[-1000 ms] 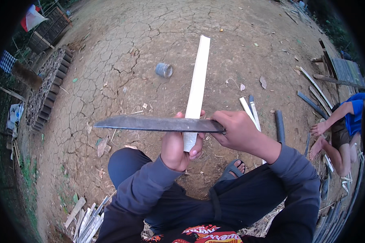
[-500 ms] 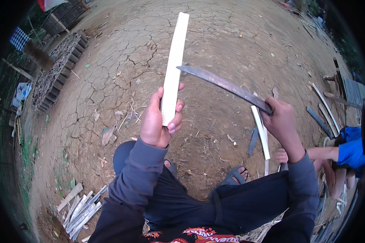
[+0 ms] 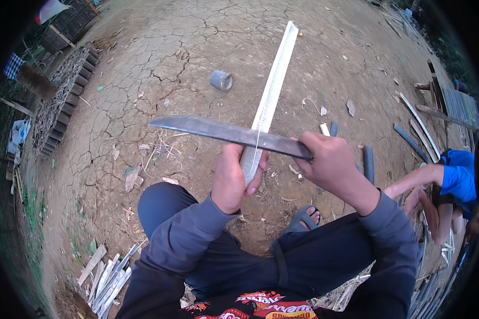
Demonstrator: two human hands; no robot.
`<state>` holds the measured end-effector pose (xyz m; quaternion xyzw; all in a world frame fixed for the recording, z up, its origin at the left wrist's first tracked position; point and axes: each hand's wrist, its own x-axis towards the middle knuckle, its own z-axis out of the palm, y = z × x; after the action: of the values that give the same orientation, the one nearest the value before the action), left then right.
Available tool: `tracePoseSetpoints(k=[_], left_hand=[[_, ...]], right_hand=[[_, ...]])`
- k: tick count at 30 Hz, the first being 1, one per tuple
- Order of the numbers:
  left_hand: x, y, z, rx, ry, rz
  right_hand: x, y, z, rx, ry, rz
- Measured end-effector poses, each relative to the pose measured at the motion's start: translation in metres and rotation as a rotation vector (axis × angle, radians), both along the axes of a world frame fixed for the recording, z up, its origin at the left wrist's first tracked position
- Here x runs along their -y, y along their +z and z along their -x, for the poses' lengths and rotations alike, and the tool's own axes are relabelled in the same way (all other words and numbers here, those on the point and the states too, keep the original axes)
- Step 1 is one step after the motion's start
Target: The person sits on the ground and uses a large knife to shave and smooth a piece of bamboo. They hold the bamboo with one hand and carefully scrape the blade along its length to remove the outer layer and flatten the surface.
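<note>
My left hand [image 3: 230, 181] is closed around the lower end of a long, pale split-bamboo strip [image 3: 275, 80], which points up and away, leaning right. A lengthwise groove or edge shows along it. In my right hand [image 3: 332, 167] is the handle of a machete [image 3: 207, 128], mostly hidden by the fingers. Its dark blade lies crosswise over the strip just above my left fingers, the tip pointing left. Whether the edge bites into the strip I cannot tell.
A small dark cylinder [image 3: 221, 80] lies on the cracked earth ahead. Split strips [image 3: 109, 282] are piled at lower left. A person in a blue sleeve [image 3: 457, 173] is close on my right, with a dark bamboo piece [image 3: 369, 165] and other strips [image 3: 420, 126] nearby.
The machete has swung left, so its blade now crosses the strip low down instead of meeting it with the tip. The strip has tilted right and turned. The small cylinder has come into sight.
</note>
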<state>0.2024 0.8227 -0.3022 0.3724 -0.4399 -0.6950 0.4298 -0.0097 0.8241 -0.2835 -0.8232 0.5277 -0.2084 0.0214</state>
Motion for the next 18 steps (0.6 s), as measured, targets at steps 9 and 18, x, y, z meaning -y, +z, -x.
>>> tracePoseSetpoints(k=[9,18], left_hand=[[-0.021,0.002,0.016,0.035,-0.03,-0.04],[-0.025,-0.016,0.015,-0.026,-0.166,-0.192]], right_hand=[[0.011,-0.023,0.012,-0.006,-0.041,0.088],[0.017,-0.035,0.015,-0.103,-0.017,-0.003]])
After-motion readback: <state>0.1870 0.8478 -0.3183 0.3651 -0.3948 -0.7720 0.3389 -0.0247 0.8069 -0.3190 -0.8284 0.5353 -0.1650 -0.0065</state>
